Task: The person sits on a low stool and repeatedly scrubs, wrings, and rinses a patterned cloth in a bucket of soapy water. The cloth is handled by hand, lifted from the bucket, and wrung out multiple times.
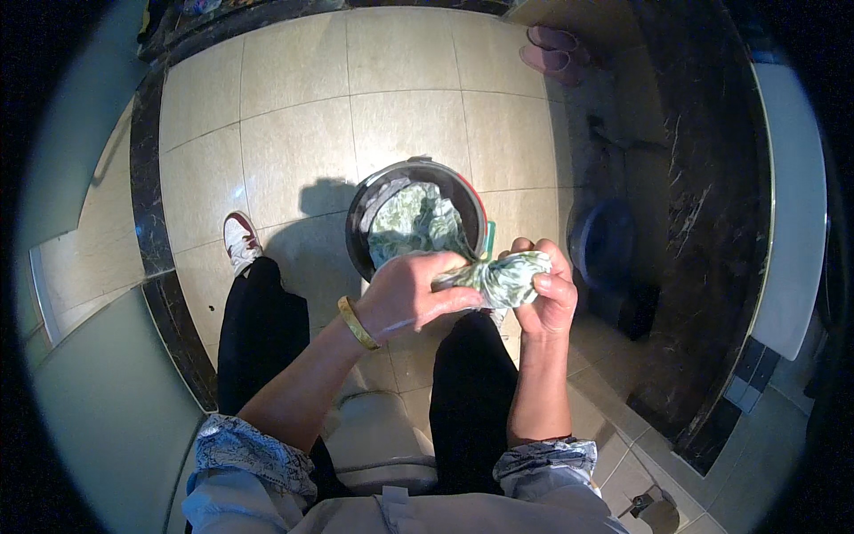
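A bunched length of green-and-white patterned cloth (500, 279) is gripped between my two hands. My left hand (421, 292), with a yellow bangle at the wrist, pinches the narrow gathered part between thumb and fingers. Around the wider wad at the other end, my right hand (552, 294) has its fingers closed. More of the same cloth (417, 220) lies in a round dark bucket (475, 200) with a red stripe on its rim. The held part runs down towards that pile over the bucket's near right edge.
Below me is a toilet lid (373, 434) between my legs. A blue basin (604, 243) sits in shadow at the right. Pink slippers (548, 50) lie on the tiled floor (400, 127) at the far right. Dark marble (707, 200) borders the right side.
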`<state>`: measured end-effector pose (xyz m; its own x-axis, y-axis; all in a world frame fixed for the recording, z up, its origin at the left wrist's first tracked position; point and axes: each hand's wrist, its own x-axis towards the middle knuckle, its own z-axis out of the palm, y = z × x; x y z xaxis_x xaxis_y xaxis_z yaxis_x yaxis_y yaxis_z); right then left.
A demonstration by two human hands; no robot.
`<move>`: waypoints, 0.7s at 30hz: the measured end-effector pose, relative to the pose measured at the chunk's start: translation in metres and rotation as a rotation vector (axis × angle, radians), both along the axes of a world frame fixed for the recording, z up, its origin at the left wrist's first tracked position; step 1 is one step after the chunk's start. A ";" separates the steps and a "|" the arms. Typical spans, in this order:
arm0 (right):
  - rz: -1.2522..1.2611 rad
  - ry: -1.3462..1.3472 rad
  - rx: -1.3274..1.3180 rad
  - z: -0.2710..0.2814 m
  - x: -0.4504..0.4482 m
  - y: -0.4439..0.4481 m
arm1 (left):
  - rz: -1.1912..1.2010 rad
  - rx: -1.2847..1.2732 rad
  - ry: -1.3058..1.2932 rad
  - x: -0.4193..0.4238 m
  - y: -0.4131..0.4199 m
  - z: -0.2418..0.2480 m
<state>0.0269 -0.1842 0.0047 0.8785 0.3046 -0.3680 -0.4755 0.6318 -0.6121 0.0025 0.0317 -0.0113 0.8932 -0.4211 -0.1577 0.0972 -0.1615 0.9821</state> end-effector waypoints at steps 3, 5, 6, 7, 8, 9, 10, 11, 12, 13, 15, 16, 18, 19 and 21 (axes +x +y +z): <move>-0.086 -0.008 0.008 -0.002 0.001 -0.011 | 0.048 0.343 -0.218 0.007 0.010 0.004; -0.104 -0.098 0.008 -0.001 0.007 -0.019 | 0.257 0.020 0.022 0.008 0.014 0.004; -0.040 -0.162 -0.105 0.001 0.010 -0.020 | 0.318 -0.204 0.213 0.008 0.012 0.002; -0.109 -0.161 -0.228 0.003 0.011 -0.017 | 0.457 -0.433 0.381 0.007 0.014 -0.002; -0.071 -0.176 -0.432 0.006 0.011 -0.011 | 0.575 -0.606 0.437 0.005 0.007 -0.006; -0.093 -0.172 -0.629 0.009 0.008 -0.001 | 0.586 -0.709 0.530 0.004 0.006 -0.012; -0.030 -0.313 -0.940 0.014 0.005 0.011 | 0.653 -0.841 0.584 0.002 0.001 -0.018; 0.038 -0.398 -1.115 0.017 -0.001 0.027 | 0.668 -0.918 0.588 0.001 0.000 -0.024; 0.130 -0.485 -1.095 0.022 -0.010 0.044 | 0.687 -1.009 0.672 0.000 -0.001 -0.030; 0.231 -0.518 -0.984 0.026 -0.020 0.062 | 0.742 -0.890 0.775 -0.002 -0.003 -0.032; 0.413 -0.952 -1.145 0.030 -0.032 0.091 | 0.765 -0.747 0.805 -0.006 -0.009 -0.030; 0.394 -0.990 -1.170 0.030 -0.032 0.097 | 0.638 -0.720 0.783 -0.006 -0.012 -0.026; 0.202 -0.979 -1.256 0.025 -0.026 0.101 | 0.537 -1.050 0.995 -0.013 -0.031 -0.011; 0.089 -1.031 -1.330 0.022 -0.021 0.099 | 0.709 -0.923 0.815 -0.020 -0.044 -0.002; -0.103 -0.491 -1.390 0.013 -0.015 0.090 | 0.835 -0.780 0.986 -0.028 -0.062 0.006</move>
